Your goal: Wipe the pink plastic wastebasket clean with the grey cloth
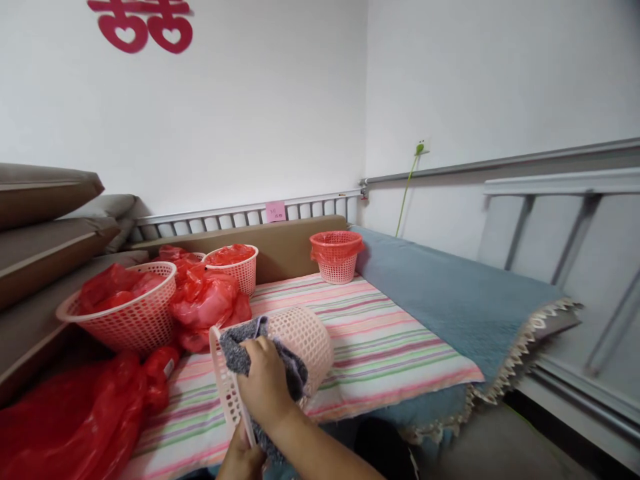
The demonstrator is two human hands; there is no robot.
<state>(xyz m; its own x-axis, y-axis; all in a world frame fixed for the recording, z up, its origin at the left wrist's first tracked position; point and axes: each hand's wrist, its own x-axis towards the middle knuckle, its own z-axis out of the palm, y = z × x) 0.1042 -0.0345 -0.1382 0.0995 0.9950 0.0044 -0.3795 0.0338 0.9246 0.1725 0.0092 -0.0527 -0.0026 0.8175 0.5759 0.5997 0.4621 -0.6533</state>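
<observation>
A pale pink plastic basket [305, 340] lies tipped on its side over the striped cloth, its mouth toward the left. My left hand [241, 459] grips the lower part of its rim, with some fingers hidden behind it. My right hand [265, 380] is closed on a dark grey cloth [236, 347] and presses it against the basket's outer wall near the rim. Part of the cloth hangs below my right wrist.
Left stand pink baskets [125, 327] [245, 273] with red plastic bags, beside loose red bags [75, 413] and stacked cushions [45, 247]. A red-lined basket [337, 267] stands at the back of the striped cloth [390, 363]. Blue fabric [450, 287] covers the right side.
</observation>
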